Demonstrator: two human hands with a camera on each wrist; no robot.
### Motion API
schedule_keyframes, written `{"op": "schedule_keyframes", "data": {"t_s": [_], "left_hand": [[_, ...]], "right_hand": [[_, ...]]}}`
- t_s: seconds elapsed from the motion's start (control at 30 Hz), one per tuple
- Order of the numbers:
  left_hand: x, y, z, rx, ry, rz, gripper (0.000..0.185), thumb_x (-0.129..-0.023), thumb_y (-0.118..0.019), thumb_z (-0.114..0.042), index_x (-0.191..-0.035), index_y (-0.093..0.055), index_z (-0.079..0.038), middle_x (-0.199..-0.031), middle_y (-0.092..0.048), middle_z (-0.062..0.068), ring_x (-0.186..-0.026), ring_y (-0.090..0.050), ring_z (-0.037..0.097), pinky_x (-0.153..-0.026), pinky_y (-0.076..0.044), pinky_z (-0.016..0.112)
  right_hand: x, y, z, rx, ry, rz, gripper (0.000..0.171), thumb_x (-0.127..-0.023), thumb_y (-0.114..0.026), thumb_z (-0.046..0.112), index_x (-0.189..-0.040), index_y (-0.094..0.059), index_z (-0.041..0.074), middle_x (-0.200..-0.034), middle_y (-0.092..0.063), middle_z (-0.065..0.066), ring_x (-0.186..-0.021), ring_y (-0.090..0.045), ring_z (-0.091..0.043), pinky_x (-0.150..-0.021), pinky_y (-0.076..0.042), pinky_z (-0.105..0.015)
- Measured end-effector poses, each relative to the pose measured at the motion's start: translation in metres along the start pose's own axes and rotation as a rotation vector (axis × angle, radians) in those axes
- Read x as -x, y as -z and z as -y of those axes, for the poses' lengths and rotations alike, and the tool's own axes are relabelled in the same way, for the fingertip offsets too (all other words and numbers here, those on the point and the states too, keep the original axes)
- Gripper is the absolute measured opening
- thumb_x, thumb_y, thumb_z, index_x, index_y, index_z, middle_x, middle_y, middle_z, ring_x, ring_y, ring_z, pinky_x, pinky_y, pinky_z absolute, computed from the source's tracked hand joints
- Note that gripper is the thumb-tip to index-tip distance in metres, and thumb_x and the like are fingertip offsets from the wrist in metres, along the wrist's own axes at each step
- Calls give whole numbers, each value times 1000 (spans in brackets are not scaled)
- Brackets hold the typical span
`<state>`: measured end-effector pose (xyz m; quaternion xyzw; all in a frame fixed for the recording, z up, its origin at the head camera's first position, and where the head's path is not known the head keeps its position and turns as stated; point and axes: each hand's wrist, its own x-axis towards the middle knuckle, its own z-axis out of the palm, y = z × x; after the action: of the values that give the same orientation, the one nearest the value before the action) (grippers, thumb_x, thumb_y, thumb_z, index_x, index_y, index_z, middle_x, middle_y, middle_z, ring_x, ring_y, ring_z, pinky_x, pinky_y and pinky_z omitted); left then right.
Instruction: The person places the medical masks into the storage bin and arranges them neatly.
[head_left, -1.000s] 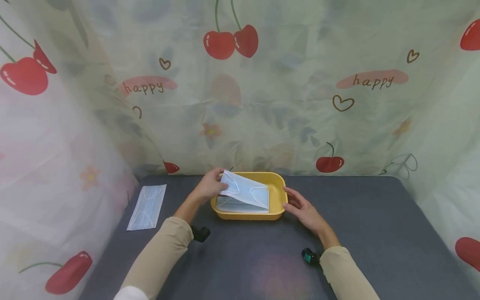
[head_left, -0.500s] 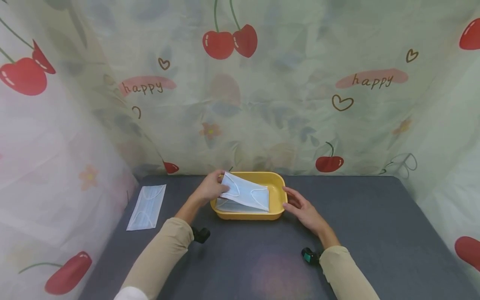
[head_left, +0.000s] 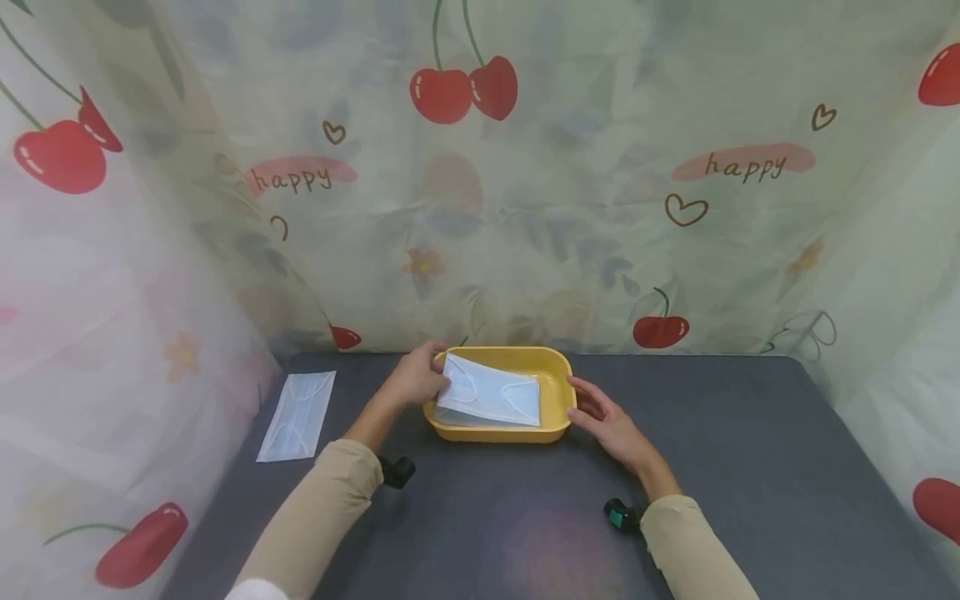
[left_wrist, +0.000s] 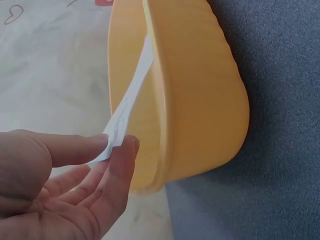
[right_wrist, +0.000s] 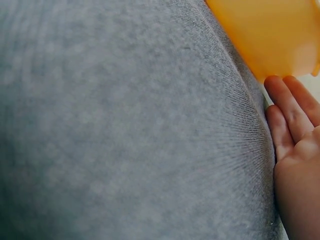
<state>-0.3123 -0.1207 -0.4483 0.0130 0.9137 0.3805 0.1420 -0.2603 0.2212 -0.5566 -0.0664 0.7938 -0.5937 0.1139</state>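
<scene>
A yellow plastic tub (head_left: 555,369) (left_wrist: 200,95) stands at the back middle of the grey table. A pale blue face mask (head_left: 491,393) (left_wrist: 131,95) lies slanted across it on top of other masks. My left hand (head_left: 415,380) (left_wrist: 112,147) pinches the mask's left end between thumb and forefinger at the tub's left rim. My right hand (head_left: 600,414) (right_wrist: 292,115) rests with straight fingers against the tub's right side (right_wrist: 265,30).
Another face mask (head_left: 296,416) lies flat near the table's left edge. A cherry-print cloth (head_left: 480,183) hangs behind and on both sides of the grey table (head_left: 750,467). Small black wrist cameras (head_left: 396,471) sit under both sleeves.
My left hand has lowered the pinched mask, so it lies flatter in the tub. The right hand has stayed at the tub's side.
</scene>
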Motion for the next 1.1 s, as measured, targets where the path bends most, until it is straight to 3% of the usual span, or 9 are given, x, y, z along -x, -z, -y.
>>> {"op": "schedule_keyframes", "data": {"t_s": [0.33, 0.5, 0.73, 1.1], "left_hand": [[6, 9, 10, -26, -5, -50, 56, -94, -65, -9, -147, -47, -8, -119, -68, 15, -87, -69, 22, -67, -56, 28], [8, 15, 15, -78, -48, -100, 54, -96, -66, -19, -146, -49, -9, -125, -68, 14, -107, -68, 28, -84, -58, 40], [9, 17, 24, -125, -151, -174, 58, -97, -65, -31, -147, -48, -8, -139, -59, 19, -130, -56, 37, -107, -47, 53], [9, 5, 44, -250, -113, -290, 68, -99, -57, -53, -156, -35, -24, -155, -38, 17, -145, -33, 42, -115, -35, 63]], "right_hand": [[-1, 1, -2, -5, 8, 6, 63, -100, -64, 35, -156, -36, 33, -162, -39, -10, -147, -43, -35, -119, -35, -59], [0, 0, -2, -4, 15, 4, 62, -101, -63, 34, -156, -36, 33, -162, -39, -11, -147, -43, -36, -119, -35, -59], [-1, 0, -3, 5, -4, 2, 62, -101, -63, 36, -157, -36, 34, -163, -38, -10, -148, -42, -36, -120, -34, -60], [0, 0, -3, 12, -2, -4, 62, -100, -63, 36, -156, -36, 34, -163, -39, -10, -147, -43, -36, -119, -35, -60]]}}
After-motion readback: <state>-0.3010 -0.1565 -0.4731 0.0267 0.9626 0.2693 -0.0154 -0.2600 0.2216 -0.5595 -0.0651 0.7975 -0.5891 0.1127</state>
